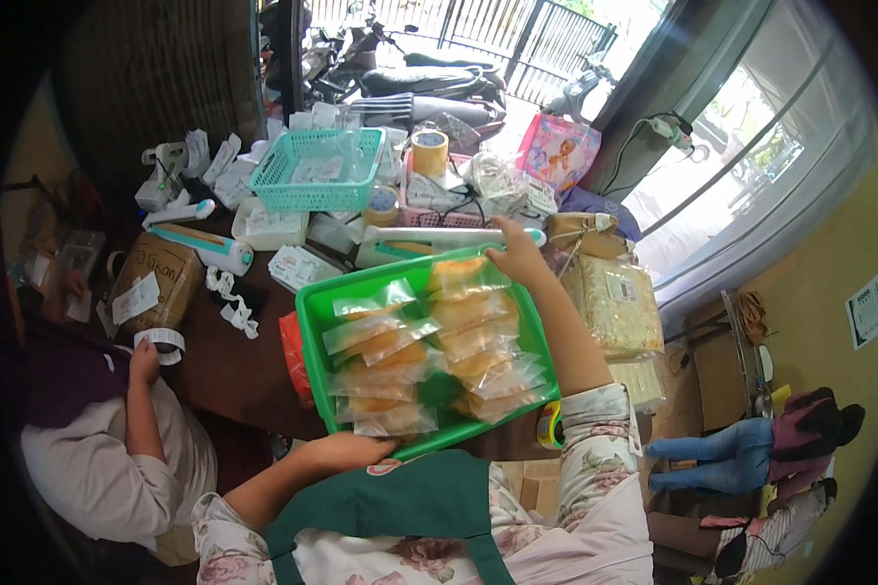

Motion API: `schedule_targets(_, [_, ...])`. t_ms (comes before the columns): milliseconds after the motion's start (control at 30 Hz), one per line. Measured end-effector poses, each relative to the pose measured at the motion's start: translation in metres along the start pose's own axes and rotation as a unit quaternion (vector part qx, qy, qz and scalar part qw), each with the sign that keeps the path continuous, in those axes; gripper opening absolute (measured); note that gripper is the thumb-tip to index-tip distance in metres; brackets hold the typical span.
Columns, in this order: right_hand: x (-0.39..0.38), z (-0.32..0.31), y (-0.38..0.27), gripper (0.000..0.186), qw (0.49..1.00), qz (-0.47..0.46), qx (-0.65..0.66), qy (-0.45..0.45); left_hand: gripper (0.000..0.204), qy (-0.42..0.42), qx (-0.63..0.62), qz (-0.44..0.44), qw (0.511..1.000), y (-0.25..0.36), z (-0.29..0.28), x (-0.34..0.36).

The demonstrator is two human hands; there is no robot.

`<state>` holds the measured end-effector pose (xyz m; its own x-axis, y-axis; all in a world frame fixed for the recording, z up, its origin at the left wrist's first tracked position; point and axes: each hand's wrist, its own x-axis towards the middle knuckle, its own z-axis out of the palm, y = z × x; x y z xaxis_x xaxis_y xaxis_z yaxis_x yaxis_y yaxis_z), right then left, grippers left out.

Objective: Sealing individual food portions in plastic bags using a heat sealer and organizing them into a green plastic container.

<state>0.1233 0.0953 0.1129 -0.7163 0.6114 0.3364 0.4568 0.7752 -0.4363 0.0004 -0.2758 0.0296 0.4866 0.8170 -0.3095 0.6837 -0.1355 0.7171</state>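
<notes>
At far left, a co-worker in a pale long-sleeved top point(117, 468) holds a white ring-shaped object point(169, 343) against a brown taped cardboard box point(171, 273) on a dark brown tabletop point(226, 375). Just right of the box lies a crumpled white paper strip point(234, 304), and a red plastic bag point(294, 359) pokes out beside the left wall of a rectangular bright green plastic tray point(312, 336). Beyond the tray, a turquoise lattice plastic basket point(307, 199) holds clear plastic. The person's left hand point(353, 449) grips the tray's near rim, its fingertips hidden. The tray sits tilted in front of the person's body, carrying two overlapping rows of flat clear packets with orange-tan contents point(478, 327). Behind it stand a wide tan tape roll point(429, 154) and a long white-and-teal device point(439, 236). The person's right hand point(517, 255) is closed on the far right corner of the tray. Farther right, clear-wrapped pale yellow packs point(615, 304) lie stacked, and a person in blue jeans point(727, 453) shows near the right edge.
</notes>
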Motion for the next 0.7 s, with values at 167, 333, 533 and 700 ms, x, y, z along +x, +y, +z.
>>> schedule_targets(167, [0.012,0.008,0.023,0.046,0.999,0.039,-0.005,0.022,0.041,-0.056,-0.136,-0.011,0.989,0.051,-0.064,-0.016])
schedule_targets(333, [0.025,0.013,0.026,0.024,0.99,0.102,0.087,0.049,0.023,0.194,-0.052,0.067,0.977,0.073,-0.125,0.016])
schedule_targets(533, [0.024,0.02,0.033,0.025,0.986,0.096,0.123,0.066,0.028,0.421,0.208,0.035,0.882,0.04,-0.156,0.125])
schedule_targets(700, [0.013,0.007,0.028,0.025,0.978,0.082,0.184,0.053,0.029,0.415,0.354,0.002,0.839,0.005,-0.161,0.172])
